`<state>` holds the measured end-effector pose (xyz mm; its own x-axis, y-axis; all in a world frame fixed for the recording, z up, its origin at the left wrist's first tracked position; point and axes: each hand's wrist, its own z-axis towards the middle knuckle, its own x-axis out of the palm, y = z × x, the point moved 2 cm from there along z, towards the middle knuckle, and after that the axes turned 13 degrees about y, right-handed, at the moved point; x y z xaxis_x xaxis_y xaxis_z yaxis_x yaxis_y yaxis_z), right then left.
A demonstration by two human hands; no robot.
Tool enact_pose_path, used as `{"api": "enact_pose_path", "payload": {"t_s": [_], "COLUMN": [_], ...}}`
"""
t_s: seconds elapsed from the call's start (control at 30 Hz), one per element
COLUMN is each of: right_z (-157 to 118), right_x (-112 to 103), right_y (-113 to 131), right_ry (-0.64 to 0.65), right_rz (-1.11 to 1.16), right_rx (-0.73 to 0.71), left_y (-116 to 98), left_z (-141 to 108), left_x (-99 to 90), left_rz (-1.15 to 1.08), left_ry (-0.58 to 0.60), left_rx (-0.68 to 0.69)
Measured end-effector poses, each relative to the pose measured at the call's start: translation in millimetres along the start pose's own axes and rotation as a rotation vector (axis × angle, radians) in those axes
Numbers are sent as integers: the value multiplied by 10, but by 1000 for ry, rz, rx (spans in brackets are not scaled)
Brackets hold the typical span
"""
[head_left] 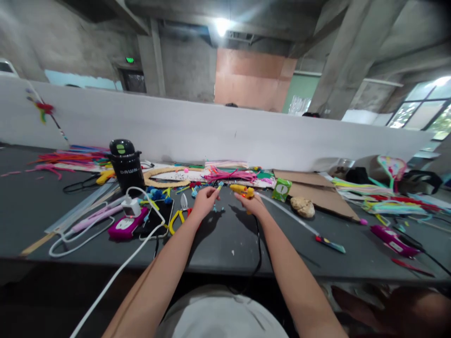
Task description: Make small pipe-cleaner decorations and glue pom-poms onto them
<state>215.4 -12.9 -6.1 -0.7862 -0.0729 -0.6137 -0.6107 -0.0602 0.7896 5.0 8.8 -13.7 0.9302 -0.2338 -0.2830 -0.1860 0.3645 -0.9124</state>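
Note:
My right hand (251, 203) is wrapped round a yellow hot glue gun (241, 189), whose nozzle points left. A small red light glows on its side, and a black cord (260, 244) runs from it toward the table's front edge. Opposite the nozzle, my left hand (206, 201) pinches a small yellow-green and light-blue piece (220, 186), too small to name surely. Glue gun and piece are apart. Small blue-green bits (218, 209) lie on the dark table just below my left fingers. Pliers with yellow and red handles (180, 217) rest left of my left wrist.
Left stand a black DAWN tumbler (127, 169), a magenta power strip (127, 224), a white cable (116, 277) and a phone (155, 219). Pink pipe cleaners (230, 175) lie behind my hands. Rightward are a green box (282, 189), a stone (302, 207), cardboard (320, 195) and a clear stick (292, 215).

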Motion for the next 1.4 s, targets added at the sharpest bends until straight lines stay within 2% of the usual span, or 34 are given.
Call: {"api": "enact_pose_path", "payload": {"t_s": [0.07, 0.23, 0.4, 0.57, 0.73, 0.83, 0.9, 0.97, 1.0, 1.07, 1.13, 1.17, 1.27, 1.33, 1.4], "right_z": [31, 181, 247, 242, 176, 91, 2, -101, -151, -207, -178, -129, 44, 122, 159], "right_x": [-1, 14, 11, -27, -224, -403, -479, -455, -399, -222, 33, 165, 495, 653, 737], "right_y": [-50, -251, -426, -452, -492, -498, -452, -350, -276, -111, 49, 119, 243, 251, 228], "right_ry": [-26, -61, -40, -68, -77, -43, 74, 342, 507, 723, 803, 734, 332, 236, 219], "right_rz": [-75, -160, -218, -252, -225, -164, -101, 5, 56, 111, 86, 56, -164, -293, -370], "right_rx": [27, -46, 31, 87, 204, 218, 172, 94, 42, -42, -140, -206, -363, -374, -348], "left_y": [5, 41, 31, 26, 45, 51, 46, 35, 29, 17, 11, 11, 24, 48, 81], "left_z": [4, 31, 26, 31, 43, 52, 56, 58, 58, 56, 51, 49, 45, 48, 55], "left_x": [-9, -21, -20, -22, -92, -139, -153, -152, -147, -132, -115, -107, -86, -76, -69], "left_rz": [-1, 5, 23, 18, -41, -66, -68, -62, -59, -56, -67, -79, -116, -123, -115], "left_ry": [-17, -39, -42, -33, -83, -118, -129, -131, -132, -132, -124, -117, -99, -88, -71], "left_rx": [10, 18, 19, 2, -4, -6, -14, -20, -21, -26, -34, -36, -35, -39, -46]}}
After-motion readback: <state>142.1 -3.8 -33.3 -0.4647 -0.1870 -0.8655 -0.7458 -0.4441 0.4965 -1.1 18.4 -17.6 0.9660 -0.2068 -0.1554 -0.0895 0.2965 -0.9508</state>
